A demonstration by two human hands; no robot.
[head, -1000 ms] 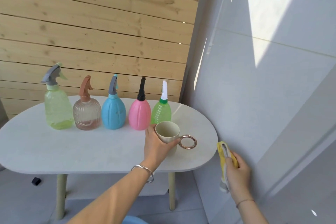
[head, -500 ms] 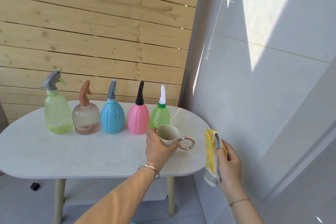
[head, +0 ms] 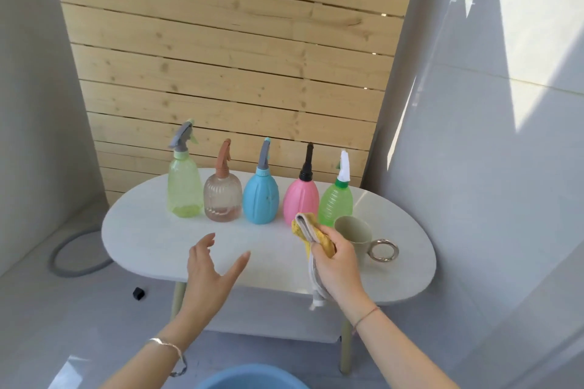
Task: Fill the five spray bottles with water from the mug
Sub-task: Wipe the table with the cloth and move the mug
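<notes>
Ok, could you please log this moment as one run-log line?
left hand: open | right hand: holds yellow cloth | mug: on table, unheld | spray bottles: five, capped

Left hand (head: pixel 210 275) hovers with its back up, fingers straight and spread, thumb out wide. Right hand (head: pixel 339 265), just beside it, grips a cloth (head: pixel 311 229) in curled fingers.

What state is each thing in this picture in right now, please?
Pale green bottle, upright, sprayer on.
Brown bottle, upright, sprayer on.
Blue bottle, upright, sprayer on.
Pink bottle, upright, sprayer on.
Green bottle, upright, sprayer on.
Mug, upright on the table, unheld.
Cloth, bunched, held.
Left hand, open, holding nothing.
Right hand, grips the cloth.
</notes>
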